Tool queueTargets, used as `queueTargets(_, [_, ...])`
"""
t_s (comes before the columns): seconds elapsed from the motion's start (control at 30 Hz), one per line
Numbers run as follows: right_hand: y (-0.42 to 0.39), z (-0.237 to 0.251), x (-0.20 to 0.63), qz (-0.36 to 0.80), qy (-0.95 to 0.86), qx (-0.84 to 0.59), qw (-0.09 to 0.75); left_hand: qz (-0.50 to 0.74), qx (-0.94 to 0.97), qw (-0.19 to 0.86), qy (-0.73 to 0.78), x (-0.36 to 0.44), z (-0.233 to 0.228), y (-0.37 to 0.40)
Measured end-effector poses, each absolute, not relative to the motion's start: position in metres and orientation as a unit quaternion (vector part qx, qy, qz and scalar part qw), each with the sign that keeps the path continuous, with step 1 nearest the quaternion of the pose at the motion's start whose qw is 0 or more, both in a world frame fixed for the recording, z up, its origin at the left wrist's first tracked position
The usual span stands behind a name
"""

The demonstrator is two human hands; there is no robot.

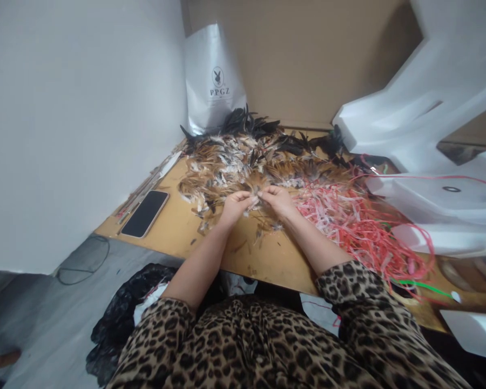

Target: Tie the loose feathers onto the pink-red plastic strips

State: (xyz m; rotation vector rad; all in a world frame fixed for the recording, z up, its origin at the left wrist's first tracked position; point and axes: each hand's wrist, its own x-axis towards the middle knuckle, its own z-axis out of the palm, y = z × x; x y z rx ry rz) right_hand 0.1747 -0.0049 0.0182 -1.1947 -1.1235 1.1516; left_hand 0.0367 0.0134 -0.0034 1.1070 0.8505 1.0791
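Note:
A big heap of brown, white and black feathers (247, 156) covers the far half of a wooden table (174, 227). My left hand (237, 204) and my right hand (279, 200) meet at the heap's near edge, fingertips pinched together on a small bunch of brown feathers (258, 195) held between them. Both forearms reach out over the table's front edge. My sleeves are leopard print.
A tangle of red and pink strips (348, 221) lies right of my hands. A black phone (144, 213) lies at the table's left. White foam blocks (429, 124) crowd the right; a silver bag (214, 81) stands at the back. A black plastic bag (121, 313) sits below the table.

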Motion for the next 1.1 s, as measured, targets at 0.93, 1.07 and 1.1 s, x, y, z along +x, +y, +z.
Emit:
queueTargets(0.93, [-0.001, 0.020, 0.185, 0.387, -0.567, -0.536, 0.491, 0.506, 0.459, 0.645, 0.343, 0.039, -0.009, 0.016])
queueTargets(1.07, [0.008, 0.039, 0.226, 0.228, -0.612, -0.593, 0.471, 0.508, 0.488, 0.606, 0.369, 0.039, -0.004, 0.014])
queueTargets(1.1, [0.010, 0.044, 0.238, 0.190, -0.606, -0.616, 0.466, 0.508, 0.490, 0.601, 0.374, 0.038, -0.004, 0.014])
